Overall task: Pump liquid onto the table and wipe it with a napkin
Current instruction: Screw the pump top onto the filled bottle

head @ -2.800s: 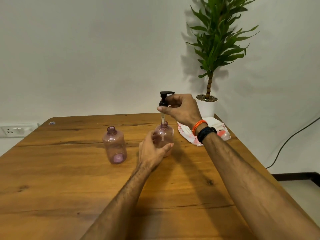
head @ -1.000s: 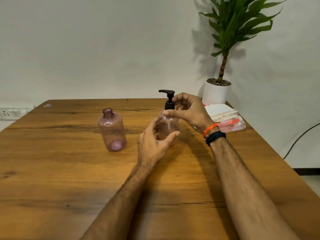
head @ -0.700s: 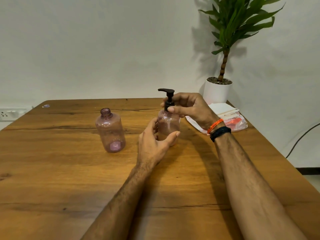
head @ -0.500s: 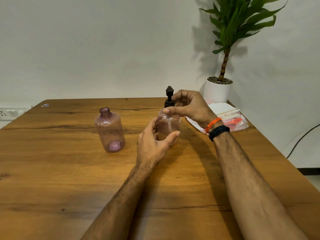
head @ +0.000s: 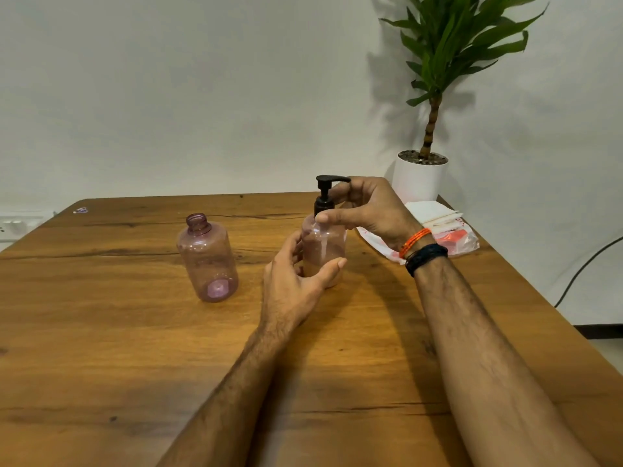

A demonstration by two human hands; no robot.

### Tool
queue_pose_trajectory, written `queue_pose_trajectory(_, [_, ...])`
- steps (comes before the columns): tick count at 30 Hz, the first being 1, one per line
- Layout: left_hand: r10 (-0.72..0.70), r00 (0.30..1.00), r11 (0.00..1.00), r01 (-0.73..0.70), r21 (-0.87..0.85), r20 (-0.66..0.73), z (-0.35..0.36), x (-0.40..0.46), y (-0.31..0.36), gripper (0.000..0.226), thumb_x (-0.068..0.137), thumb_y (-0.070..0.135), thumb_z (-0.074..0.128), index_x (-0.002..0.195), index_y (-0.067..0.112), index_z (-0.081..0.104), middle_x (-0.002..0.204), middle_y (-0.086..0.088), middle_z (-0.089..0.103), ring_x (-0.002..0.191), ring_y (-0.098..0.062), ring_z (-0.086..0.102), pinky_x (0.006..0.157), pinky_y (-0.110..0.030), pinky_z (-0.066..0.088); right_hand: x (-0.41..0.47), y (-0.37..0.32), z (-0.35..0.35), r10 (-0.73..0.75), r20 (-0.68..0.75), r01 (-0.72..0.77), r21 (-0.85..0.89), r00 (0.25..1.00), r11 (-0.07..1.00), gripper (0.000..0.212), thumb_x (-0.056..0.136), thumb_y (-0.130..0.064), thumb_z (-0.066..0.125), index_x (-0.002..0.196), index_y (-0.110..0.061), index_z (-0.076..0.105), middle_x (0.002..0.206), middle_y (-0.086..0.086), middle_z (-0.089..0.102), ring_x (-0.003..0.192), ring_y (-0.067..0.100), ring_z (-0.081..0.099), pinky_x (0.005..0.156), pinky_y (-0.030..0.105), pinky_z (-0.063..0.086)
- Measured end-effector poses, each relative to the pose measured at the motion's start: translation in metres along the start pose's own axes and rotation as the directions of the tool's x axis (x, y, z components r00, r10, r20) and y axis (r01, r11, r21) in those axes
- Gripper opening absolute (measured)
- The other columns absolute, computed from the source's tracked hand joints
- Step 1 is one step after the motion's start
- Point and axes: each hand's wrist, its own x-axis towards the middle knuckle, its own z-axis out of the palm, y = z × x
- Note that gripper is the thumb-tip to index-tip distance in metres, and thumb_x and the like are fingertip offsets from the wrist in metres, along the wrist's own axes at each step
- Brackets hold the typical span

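A clear pink bottle (head: 324, 246) stands upright near the middle of the wooden table (head: 135, 348). My left hand (head: 296, 281) wraps around its lower body. A black pump head (head: 326, 193) sits in the bottle's neck, its spout pointing left. My right hand (head: 369, 210) pinches the pump's black collar between thumb and fingers. White napkins (head: 429, 212) lie in a clear packet (head: 451, 242) at the table's far right, behind my right wrist.
A second pink bottle (head: 207, 259) with no cap stands to the left of the first. A potted plant (head: 421, 178) in a white pot sits at the back right corner. A wall socket (head: 13, 225) and a dark cable (head: 586, 264) are off the table's sides.
The pump, lifted above the bottle 2.8 s ago, now sits in the neck. My right hand has been turning it; the spout swung around and points left again.
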Motion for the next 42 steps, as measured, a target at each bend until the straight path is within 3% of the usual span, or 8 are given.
queue_pose_trajectory(9, [-0.003,1.000,1.000,0.003,-0.013,0.001,-0.001,0.000,-0.001,0.082,0.068,0.049,0.081,0.139,0.031,0.045,0.135,0.006,0.058,0.119,-0.009,0.057,0.094,-0.027,0.053,-0.004,-0.001,-0.007,-0.025,0.127,0.021,0.026,0.992,0.999,0.041,0.080,-0.014,0.072,0.120,-0.005,0.064,0.115,0.010,0.070,0.108,0.026,0.066,0.082,0.041,0.054])
queue_pose_trajectory(14, [-0.006,1.000,1.000,0.006,-0.005,0.003,0.000,0.000,-0.001,0.083,0.068,0.048,0.081,0.141,0.030,0.044,0.137,0.004,0.056,0.120,-0.010,0.055,0.095,-0.030,0.053,0.001,0.002,0.000,0.000,0.004,0.000,-0.018,1.000,1.000,0.034,0.067,-0.012,0.083,0.096,-0.009,0.067,0.096,0.009,0.070,0.079,0.018,0.062,0.063,0.030,0.049])
queue_pose_trajectory(17, [0.002,1.000,1.000,-0.002,-0.009,0.014,-0.001,0.000,0.000,0.081,0.069,0.048,0.080,0.140,0.030,0.045,0.135,0.006,0.056,0.120,-0.010,0.055,0.093,-0.027,0.052,0.001,0.002,0.001,0.015,0.016,-0.015,-0.023,1.000,1.000,0.037,0.069,-0.013,0.083,0.102,-0.009,0.066,0.098,0.008,0.068,0.075,0.010,0.062,0.064,0.027,0.050])
queue_pose_trajectory(23, [0.008,1.000,1.000,-0.008,-0.026,0.009,-0.001,-0.001,0.000,0.077,0.070,0.045,0.081,0.138,0.030,0.047,0.132,0.007,0.059,0.118,-0.008,0.057,0.095,-0.030,0.053,-0.006,0.001,-0.005,-0.017,0.120,0.011,0.054,0.993,0.998,0.045,0.078,-0.018,0.072,0.120,-0.004,0.064,0.118,0.014,0.069,0.112,0.030,0.064,0.091,0.059,0.048])
queue_pose_trajectory(32, [-0.001,1.000,1.000,0.001,-0.023,0.017,-0.002,0.000,-0.001,0.082,0.068,0.046,0.081,0.140,0.027,0.046,0.136,0.003,0.057,0.121,-0.011,0.056,0.096,-0.035,0.054,0.000,0.004,0.005,-0.032,-0.029,0.033,0.026,0.999,0.999,0.033,0.057,-0.019,0.085,0.085,-0.016,0.068,0.091,0.004,0.074,0.081,0.014,0.069,0.065,0.029,0.056])
queue_pose_trajectory(35, [-0.002,1.000,1.000,0.003,-0.016,0.023,-0.002,0.001,-0.001,0.081,0.069,0.048,0.081,0.139,0.027,0.046,0.135,0.004,0.057,0.120,-0.012,0.056,0.095,-0.037,0.055,0.000,0.005,0.005,-0.037,0.022,0.036,0.020,0.999,0.999,0.031,0.070,-0.014,0.082,0.097,-0.015,0.067,0.097,0.001,0.071,0.077,0.013,0.064,0.063,0.021,0.053])
queue_pose_trajectory(38, [-0.010,1.000,1.000,0.011,-0.028,0.026,-0.002,0.001,-0.001,0.081,0.068,0.047,0.081,0.139,0.027,0.046,0.134,0.004,0.058,0.119,-0.011,0.057,0.096,-0.038,0.054,-0.003,0.004,-0.001,-0.052,0.140,0.041,0.082,0.989,0.996,0.036,0.085,-0.012,0.069,0.120,-0.010,0.064,0.114,0.005,0.070,0.103,0.022,0.067,0.074,0.025,0.056])
queue_pose_trajectory(42, [-0.022,0.999,0.999,0.023,-0.039,0.026,-0.002,0.001,-0.002,0.084,0.067,0.047,0.082,0.140,0.027,0.045,0.136,0.003,0.057,0.120,-0.012,0.057,0.097,-0.039,0.054,-0.004,0.004,0.000,-0.051,0.120,0.035,0.131,0.991,0.991,0.034,0.081,-0.009,0.070,0.115,-0.003,0.066,0.108,0.009,0.072,0.103,0.023,0.069,0.072,0.025,0.055])
